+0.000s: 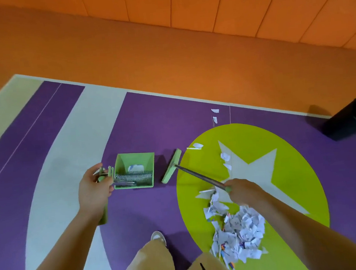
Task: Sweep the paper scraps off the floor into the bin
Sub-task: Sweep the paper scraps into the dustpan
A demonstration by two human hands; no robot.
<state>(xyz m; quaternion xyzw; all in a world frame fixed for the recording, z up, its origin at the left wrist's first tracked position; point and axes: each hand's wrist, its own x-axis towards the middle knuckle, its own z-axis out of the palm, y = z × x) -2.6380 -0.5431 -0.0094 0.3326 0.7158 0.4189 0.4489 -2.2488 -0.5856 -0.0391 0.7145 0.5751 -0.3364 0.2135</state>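
My right hand (242, 190) gripped the broom handle (200, 175), its head (171, 166) beside the dustpan (135, 170) held by my left hand (95, 191). The scrap pile (236, 235) lay on the floor's green circle (297, 188); bin (351, 118) at the mat's far right corner. Short strokes toward the pan, I judged.

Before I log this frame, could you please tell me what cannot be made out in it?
- Head view: inside of the black bin, lying tilted with its opening cut off by the right edge.
- Right hand: fingers around the broom handle, hidden by the hand's back.
- Print on the paper scraps: too small.
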